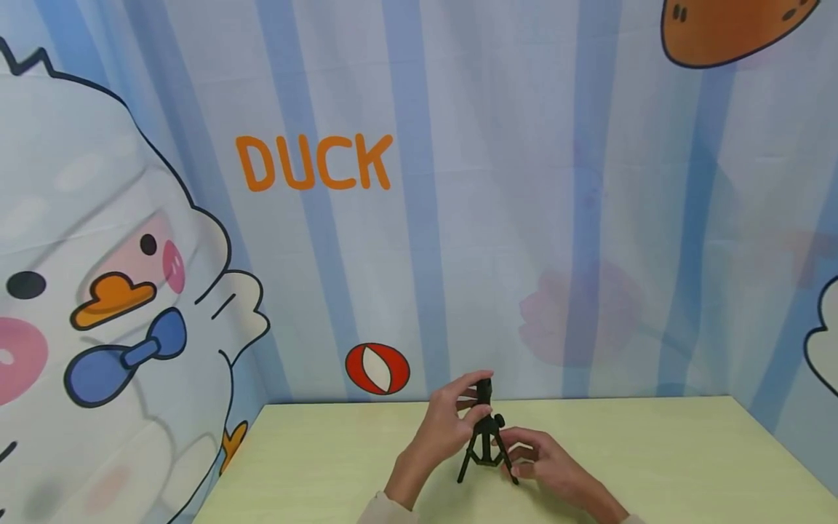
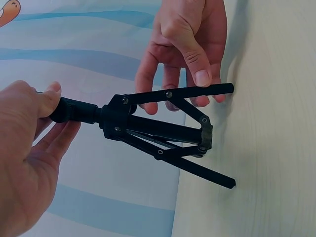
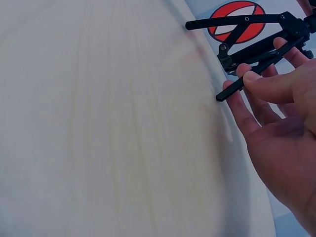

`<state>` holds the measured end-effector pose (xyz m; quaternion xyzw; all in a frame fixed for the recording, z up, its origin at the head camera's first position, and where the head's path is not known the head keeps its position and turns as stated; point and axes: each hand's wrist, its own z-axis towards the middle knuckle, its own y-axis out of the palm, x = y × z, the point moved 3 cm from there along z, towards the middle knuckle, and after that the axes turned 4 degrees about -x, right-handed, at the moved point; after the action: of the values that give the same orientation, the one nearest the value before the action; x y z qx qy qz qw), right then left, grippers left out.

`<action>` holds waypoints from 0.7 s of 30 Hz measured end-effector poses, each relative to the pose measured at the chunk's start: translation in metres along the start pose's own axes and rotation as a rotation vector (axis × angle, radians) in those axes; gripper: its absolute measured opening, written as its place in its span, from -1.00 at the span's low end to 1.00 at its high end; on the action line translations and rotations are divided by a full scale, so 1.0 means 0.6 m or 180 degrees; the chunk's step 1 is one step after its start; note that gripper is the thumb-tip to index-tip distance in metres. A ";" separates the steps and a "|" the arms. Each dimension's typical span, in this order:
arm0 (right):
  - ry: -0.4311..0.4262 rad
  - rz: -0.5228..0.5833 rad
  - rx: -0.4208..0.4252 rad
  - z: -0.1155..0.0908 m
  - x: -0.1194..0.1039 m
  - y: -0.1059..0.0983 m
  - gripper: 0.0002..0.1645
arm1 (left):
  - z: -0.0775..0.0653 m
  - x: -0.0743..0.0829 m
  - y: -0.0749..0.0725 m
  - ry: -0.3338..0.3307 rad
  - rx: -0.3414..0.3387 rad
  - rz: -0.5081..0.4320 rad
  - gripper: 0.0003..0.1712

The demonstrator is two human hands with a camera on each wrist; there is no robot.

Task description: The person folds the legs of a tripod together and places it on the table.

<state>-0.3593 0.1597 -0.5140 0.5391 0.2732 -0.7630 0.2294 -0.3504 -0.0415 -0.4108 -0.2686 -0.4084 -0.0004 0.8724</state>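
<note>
A small black tripod (image 1: 486, 445) stands upright over the pale table, its legs spread and joined by hinged braces. My left hand (image 1: 448, 422) grips the head at its top, with thumb and fingers on opposite sides in the left wrist view. Lower down on the right, my right hand (image 1: 553, 466) pinches one tripod leg (image 3: 228, 92), its thumb in front and its fingers behind. A round knob (image 1: 500, 421) sticks out near the collar. From the left wrist, the centre column (image 2: 165, 128) shows between the legs.
The pale yellow table (image 1: 314, 466) ends at a hanging curtain (image 1: 491, 218) close behind the tripod. Printed on the curtain are a large white duck (image 1: 59, 182), orange lettering and a red ball (image 1: 356, 369).
</note>
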 end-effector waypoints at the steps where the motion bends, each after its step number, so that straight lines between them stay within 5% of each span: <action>1: 0.0015 0.0002 -0.0014 -0.001 0.000 0.000 -0.41 | 0.000 -0.001 0.000 -0.0010 -0.0004 -0.0008 -0.37; 12: 0.0026 -0.0480 -0.0123 -0.003 -0.004 -0.003 -0.50 | -0.001 -0.003 -0.001 -0.0035 0.0013 -0.0029 -0.36; 21: -0.0112 -0.0470 -0.0079 0.002 0.001 0.003 -0.55 | -0.001 -0.003 -0.005 -0.0047 0.0035 -0.0027 -0.38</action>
<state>-0.3589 0.1576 -0.5144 0.5010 0.3176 -0.7837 0.1839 -0.3519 -0.0447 -0.4110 -0.2621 -0.4160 0.0002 0.8708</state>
